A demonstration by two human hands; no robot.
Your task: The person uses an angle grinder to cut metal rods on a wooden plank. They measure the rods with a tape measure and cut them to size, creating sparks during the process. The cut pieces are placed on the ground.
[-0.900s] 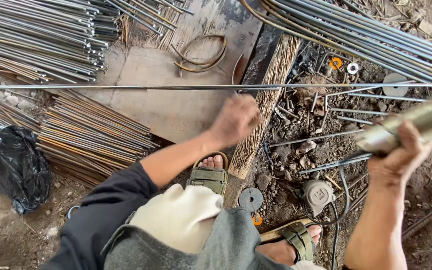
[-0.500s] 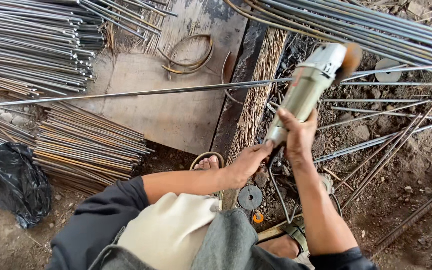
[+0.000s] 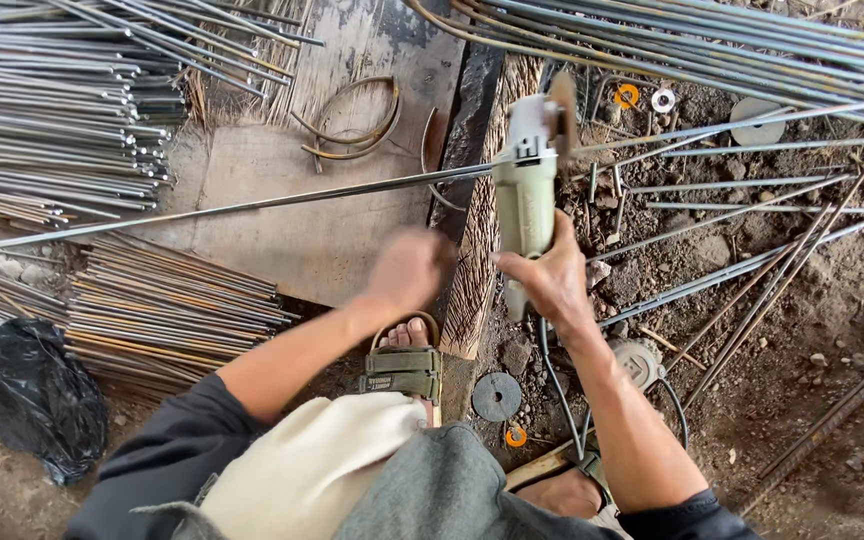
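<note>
My right hand [image 3: 550,277] grips the body of a pale green angle grinder [image 3: 526,185], its disc end pointing away from me over a long steel rod [image 3: 252,205]. That rod runs from the left edge across a wooden board [image 3: 302,235] and a dark wooden beam [image 3: 475,100]. My left hand [image 3: 410,268] is blurred, hovering just left of the grinder's rear near the beam, fingers curled and holding nothing I can see. The grinder's black cable [image 3: 560,385] trails back toward my feet.
Bundles of cut steel rods [image 3: 62,110] lie at the left, more long bars [image 3: 712,45] at the top right. A black plastic bag [image 3: 27,395] sits lower left. Used grinding discs [image 3: 497,396] and loose rods litter the dirt. My sandalled feet [image 3: 404,365] are below.
My right hand brought the grinder in from the right and lowered it onto the rod. My left hand came off the rod and drew back toward the grinder's rear.
</note>
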